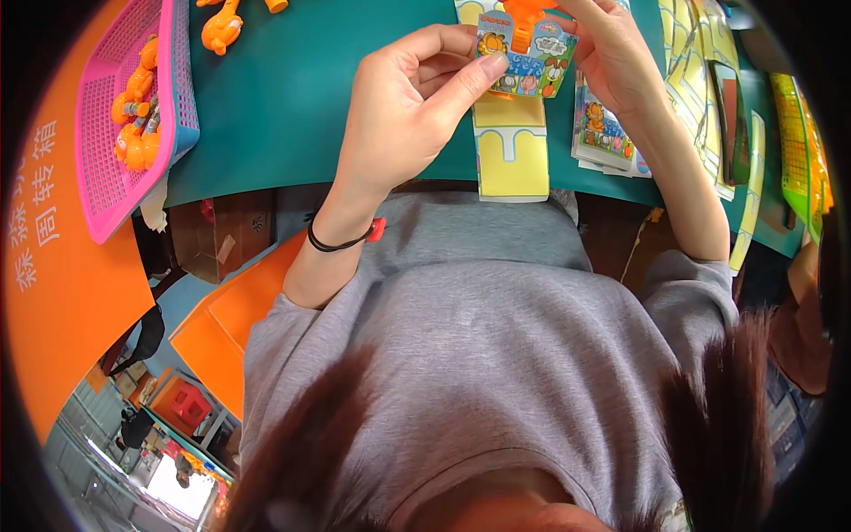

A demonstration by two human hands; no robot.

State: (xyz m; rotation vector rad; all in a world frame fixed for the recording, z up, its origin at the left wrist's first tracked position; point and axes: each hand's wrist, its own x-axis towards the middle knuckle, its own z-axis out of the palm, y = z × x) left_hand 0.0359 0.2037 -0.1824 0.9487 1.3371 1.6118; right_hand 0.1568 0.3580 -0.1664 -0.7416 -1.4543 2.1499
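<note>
Head camera: the left hand (pixel 408 106) is clamped on a small, blue, cartoon-printed card (pixel 527 82), its thumb flat on the front near the left edge and the other fingers curled behind. The right hand (pixel 612 53) reaches in from the other side to the top of a bright orange plastic piece (pixel 523 31); its fingertips run into the picture's upper edge, so I cannot tell whether they are closed on it.

The relation that matters is between piece and card: the orange piece stands across the card's upper middle, its long axis roughly upright and square to the card's wider side. It lies right of the left hand and left of the right hand, with the right fingers nearer its top.

Below the card, a yellow card strip with pale blue outlines (pixel 512 173) points toward the person and overhangs the edge of the dark green tabletop (pixel 275 115). Just left of the right forearm sits a stack of printed cards (pixel 605 133), with yellow-and-white cut sheets (pixel 683 71) beyond that arm. Well apart at left, a pink mesh basket (pixel 96 168) holds orange plastic figures (pixel 137 152). Nothing visible stands between the hands except the card and piece.
</note>
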